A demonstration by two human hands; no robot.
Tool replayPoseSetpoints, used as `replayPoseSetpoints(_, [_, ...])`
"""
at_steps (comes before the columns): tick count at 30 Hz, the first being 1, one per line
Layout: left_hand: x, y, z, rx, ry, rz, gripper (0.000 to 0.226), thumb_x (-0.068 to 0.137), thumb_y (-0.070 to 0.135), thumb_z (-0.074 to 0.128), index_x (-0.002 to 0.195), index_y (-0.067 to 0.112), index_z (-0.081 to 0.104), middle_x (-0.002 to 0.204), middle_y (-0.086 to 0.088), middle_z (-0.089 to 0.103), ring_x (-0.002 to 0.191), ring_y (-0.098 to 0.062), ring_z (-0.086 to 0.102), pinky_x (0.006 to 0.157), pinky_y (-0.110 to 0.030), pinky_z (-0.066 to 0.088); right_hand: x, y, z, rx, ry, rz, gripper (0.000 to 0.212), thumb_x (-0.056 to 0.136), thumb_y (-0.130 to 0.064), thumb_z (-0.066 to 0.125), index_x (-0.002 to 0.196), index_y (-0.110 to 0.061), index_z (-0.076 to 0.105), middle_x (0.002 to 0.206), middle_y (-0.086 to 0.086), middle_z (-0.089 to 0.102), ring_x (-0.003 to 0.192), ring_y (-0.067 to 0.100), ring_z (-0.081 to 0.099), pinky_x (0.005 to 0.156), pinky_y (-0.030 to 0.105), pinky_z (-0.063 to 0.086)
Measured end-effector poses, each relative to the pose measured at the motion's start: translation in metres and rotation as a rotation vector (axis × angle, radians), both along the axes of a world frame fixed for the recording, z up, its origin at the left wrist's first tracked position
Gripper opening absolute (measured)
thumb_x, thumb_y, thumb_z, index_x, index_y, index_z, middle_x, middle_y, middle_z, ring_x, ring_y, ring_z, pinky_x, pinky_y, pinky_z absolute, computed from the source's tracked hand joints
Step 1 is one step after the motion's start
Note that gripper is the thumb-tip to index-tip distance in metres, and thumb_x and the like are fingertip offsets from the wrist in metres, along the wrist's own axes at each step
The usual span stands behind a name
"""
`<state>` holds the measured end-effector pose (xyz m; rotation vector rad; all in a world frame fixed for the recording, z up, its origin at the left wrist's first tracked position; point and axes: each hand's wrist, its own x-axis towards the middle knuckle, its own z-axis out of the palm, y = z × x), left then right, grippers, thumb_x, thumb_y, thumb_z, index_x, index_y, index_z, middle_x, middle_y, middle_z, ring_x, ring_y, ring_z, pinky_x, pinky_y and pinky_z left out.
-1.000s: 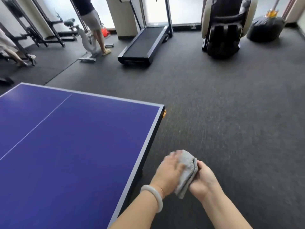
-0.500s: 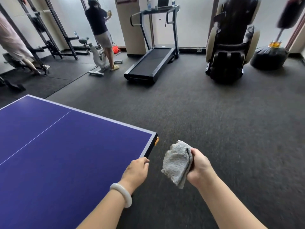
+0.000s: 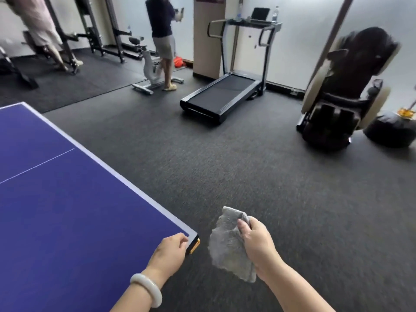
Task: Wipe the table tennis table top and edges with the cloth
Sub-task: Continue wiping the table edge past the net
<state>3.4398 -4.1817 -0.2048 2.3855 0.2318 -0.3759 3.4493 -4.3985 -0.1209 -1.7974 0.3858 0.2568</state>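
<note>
The blue table tennis table (image 3: 67, 217) with a white border fills the lower left; its near right corner has an orange and black cap (image 3: 194, 246). My left hand (image 3: 170, 252), with a pale bangle on the wrist, grips that corner, thumb on top and fingers curled over the edge. Just right of the corner, off the table, my right hand (image 3: 255, 243) holds a crumpled grey cloth (image 3: 226, 248) that hangs in the air over the floor. The cloth does not touch the table.
Dark carpet floor (image 3: 247, 176) spreads to the right. A treadmill (image 3: 221, 93), a massage chair (image 3: 344, 91) and a black punch-bag base (image 3: 391, 129) stand at the back. A person (image 3: 163, 39) stands by an exercise bike (image 3: 152, 70); another person (image 3: 42, 30) is far left.
My left hand let go of the cloth and moved onto the table corner. My right hand now holds the cloth alone. The view has tilted up and swung.
</note>
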Motion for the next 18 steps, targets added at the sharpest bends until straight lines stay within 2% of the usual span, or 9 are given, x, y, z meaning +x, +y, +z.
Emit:
replayPoseSetpoints(1, [0.011,0.002,-0.001,0.009,0.008,0.016,0.021,0.101,0.027,0.044,0.110,0.027,0.064,0.106,0.007,0.066,0.098,-0.012,0.061,0.088,-0.037,0.053,0.016,0.000,0.000,-0.138,-0.071,0.069,0.027,0.104,-0.017,0.050,0.077,-0.016,0.057,0.077,0.003,0.065,0.075,0.018,0.061,0.067,0.016,0.048])
replayPoseSetpoints(2, [0.020,0.005,-0.001,0.024,0.014,0.033,0.022,0.102,0.026,0.044,0.110,0.027,0.063,0.106,0.006,0.066,0.097,-0.013,0.061,0.087,-0.037,0.054,0.031,0.001,0.000,-0.232,-0.116,0.114,0.031,0.103,-0.017,0.052,0.072,-0.019,0.051,0.071,-0.004,0.058,0.067,0.010,0.052,0.058,0.012,0.039])
replayPoseSetpoints(4, [0.035,0.012,-0.001,0.041,0.017,0.081,0.023,0.102,0.026,0.042,0.112,0.026,0.063,0.106,0.006,0.066,0.095,-0.012,0.061,0.084,-0.036,0.055,0.059,0.007,-0.003,-0.318,-0.159,0.197,0.035,0.101,-0.017,0.055,0.068,-0.020,0.044,0.067,-0.008,0.051,0.061,0.003,0.042,0.056,0.014,0.036])
replayPoseSetpoints(6, [0.046,0.021,-0.006,0.046,0.009,0.140,0.022,0.102,0.026,0.043,0.113,0.025,0.063,0.108,0.006,0.066,0.097,-0.012,0.061,0.085,-0.036,0.054,0.087,0.018,-0.008,-0.352,-0.160,0.284,0.034,0.100,-0.019,0.055,0.069,-0.021,0.044,0.067,-0.008,0.052,0.062,0.001,0.042,0.057,0.013,0.036])
replayPoseSetpoints(10, [0.052,0.036,-0.019,0.067,0.046,0.290,0.027,0.103,0.026,0.045,0.126,0.025,0.057,0.121,0.006,0.059,0.108,-0.011,0.058,0.088,-0.028,0.051,0.140,0.045,-0.023,-0.411,-0.134,0.507,0.032,0.102,-0.023,0.050,0.071,-0.020,0.041,0.071,-0.006,0.053,0.063,0.004,0.043,0.056,0.019,0.035])
replayPoseSetpoints(13, [0.051,0.038,-0.030,0.121,0.080,0.390,0.031,0.103,0.026,0.044,0.134,0.023,0.051,0.129,0.007,0.052,0.117,-0.011,0.053,0.092,-0.026,0.047,0.173,0.065,-0.037,-0.467,-0.108,0.706,0.026,0.102,-0.030,0.045,0.079,-0.019,0.044,0.082,0.001,0.059,0.073,0.017,0.053,0.062,0.033,0.036])
replayPoseSetpoints(15, [0.052,0.033,-0.037,0.161,0.106,0.451,0.034,0.103,0.026,0.045,0.137,0.023,0.048,0.134,0.007,0.049,0.123,-0.011,0.049,0.095,-0.025,0.044,0.191,0.075,-0.050,-0.488,-0.105,0.841,0.023,0.102,-0.035,0.043,0.085,-0.019,0.045,0.087,0.006,0.061,0.079,0.025,0.057,0.063,0.035,0.037])
replayPoseSetpoints(18, [0.058,0.015,-0.045,0.216,0.149,0.528,0.037,0.103,0.024,0.045,0.140,0.021,0.045,0.139,0.006,0.044,0.128,-0.012,0.044,0.104,-0.025,0.040,0.215,0.084,-0.077,-0.481,-0.102,1.026,0.023,0.104,-0.036,0.040,0.085,-0.022,0.041,0.085,0.005,0.058,0.073,0.025,0.052,0.062,0.038,0.038])
